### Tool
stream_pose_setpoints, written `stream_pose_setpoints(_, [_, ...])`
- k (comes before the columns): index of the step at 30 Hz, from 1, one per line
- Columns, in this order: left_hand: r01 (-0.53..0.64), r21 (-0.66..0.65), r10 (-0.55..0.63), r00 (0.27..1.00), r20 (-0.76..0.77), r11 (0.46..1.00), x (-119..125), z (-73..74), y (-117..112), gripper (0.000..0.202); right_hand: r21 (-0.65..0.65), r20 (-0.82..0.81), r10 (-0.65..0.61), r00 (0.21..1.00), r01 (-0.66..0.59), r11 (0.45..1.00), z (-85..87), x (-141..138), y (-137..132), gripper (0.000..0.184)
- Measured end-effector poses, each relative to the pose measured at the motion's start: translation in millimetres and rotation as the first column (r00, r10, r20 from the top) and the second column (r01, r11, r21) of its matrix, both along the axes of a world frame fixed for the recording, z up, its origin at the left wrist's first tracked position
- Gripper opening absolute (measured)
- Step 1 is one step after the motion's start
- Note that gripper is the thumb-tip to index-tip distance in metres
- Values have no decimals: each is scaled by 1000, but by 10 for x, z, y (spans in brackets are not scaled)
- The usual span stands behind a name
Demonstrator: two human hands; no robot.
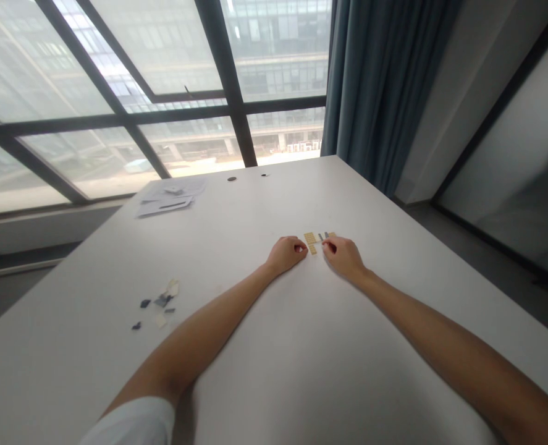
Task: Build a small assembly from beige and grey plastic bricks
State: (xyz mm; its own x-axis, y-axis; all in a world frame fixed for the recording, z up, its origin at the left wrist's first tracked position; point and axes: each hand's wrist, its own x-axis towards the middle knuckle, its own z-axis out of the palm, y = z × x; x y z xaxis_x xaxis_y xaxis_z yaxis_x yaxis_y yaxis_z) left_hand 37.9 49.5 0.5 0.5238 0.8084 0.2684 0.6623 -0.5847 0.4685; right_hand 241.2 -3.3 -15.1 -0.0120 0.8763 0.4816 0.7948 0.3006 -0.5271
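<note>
Yellow pieces on the white table point(255, 346), head view: larger piece point(309, 238) lies flat between the hands, smaller piece point(313, 250) just on its near side. Taken together, long axis runs away from the person, far end leaning left. Grey strips point(320, 237) beside them on the right point much the same way. Fine pattern on the yellow is too small to read; same for the papers point(167, 201) at far left. Left hand point(286, 254): thumb and finger drawn close at the smaller piece, can't tell if pinching it. Right hand point(344, 254): fingertips bunched by the strips, grip unclear. Far table edge meets the window point(283, 55); right edge runs diagonally, well apart from the right hand. Scraps point(162, 301) sit left of the left forearm.
</note>
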Motion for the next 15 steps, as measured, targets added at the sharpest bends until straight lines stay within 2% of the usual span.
stream_pose_setpoints(15, [-4, -7, 4, 1000, 3, 1000, 4, 9, -7, 22, -2, 2, 4, 1000, -4, 1000, 0, 3, 8, 22])
